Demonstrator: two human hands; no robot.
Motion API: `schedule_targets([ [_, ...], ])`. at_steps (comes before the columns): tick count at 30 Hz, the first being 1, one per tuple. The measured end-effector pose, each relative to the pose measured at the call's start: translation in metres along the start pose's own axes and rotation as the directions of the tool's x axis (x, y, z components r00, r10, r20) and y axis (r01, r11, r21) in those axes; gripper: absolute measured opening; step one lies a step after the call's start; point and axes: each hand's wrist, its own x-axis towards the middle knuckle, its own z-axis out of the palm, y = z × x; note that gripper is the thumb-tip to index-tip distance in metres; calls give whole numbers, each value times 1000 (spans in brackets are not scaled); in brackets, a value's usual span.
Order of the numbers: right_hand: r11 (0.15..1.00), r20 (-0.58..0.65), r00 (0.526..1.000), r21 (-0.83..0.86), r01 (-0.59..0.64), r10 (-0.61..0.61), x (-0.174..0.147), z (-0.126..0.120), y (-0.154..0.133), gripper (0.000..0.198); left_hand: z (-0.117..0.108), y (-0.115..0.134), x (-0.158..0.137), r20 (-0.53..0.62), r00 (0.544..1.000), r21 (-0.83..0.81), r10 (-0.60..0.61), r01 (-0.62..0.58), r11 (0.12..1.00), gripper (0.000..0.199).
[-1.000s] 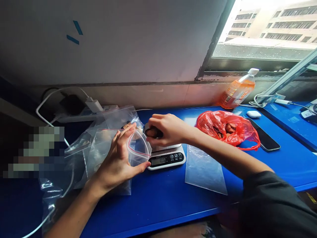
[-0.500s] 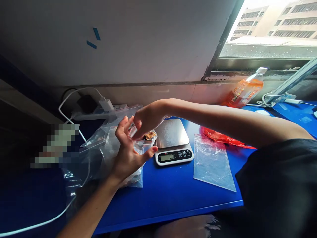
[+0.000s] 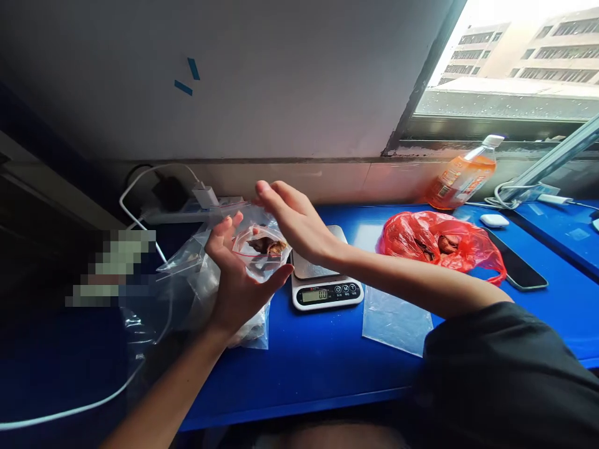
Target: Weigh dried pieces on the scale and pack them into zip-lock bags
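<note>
A clear zip-lock bag [image 3: 253, 263] with a red seal line has its mouth held apart, and brown dried pieces [image 3: 269, 246] show inside. My left hand [image 3: 236, 274] curves round the bag, its thumb on the near right side and its fingers at the far left. Above and to the right of the mouth, my right hand [image 3: 299, 221] has its fingers stretched out, with nothing seen in it. Partly under my right hand is a white kitchen scale [image 3: 327, 293] with a steel plate, its display reading about zero.
A red plastic bag [image 3: 412, 234] with brown pieces lies at the right, beside a dark phone [image 3: 526, 274] and a white case [image 3: 494, 221]. A flat clear bag [image 3: 397, 318] is near the scale. An orange drink bottle [image 3: 463, 174] stands at the wall. White cables [image 3: 70, 408] run at left.
My right hand has come up out of the bag's mouth and its fingers have straightened. My right arm has shifted lower, uncovering the red bag and the phone. My left hand stays at the bag.
</note>
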Motion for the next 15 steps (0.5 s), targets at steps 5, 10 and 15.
schedule_targets([
  [5,928,117,969,-284,243,-218,-36,-18,10,24,6,9,13,-46,985,34,164,-162,986,103],
  [10,943,143,966,-228,242,-213,-47,-40,17,19,1,24,30,125,968,86,216,-227,970,108],
  [15,982,-41,988,-124,143,-149,-46,-63,23,17,-10,33,48,228,923,-346,-311,375,860,51],
])
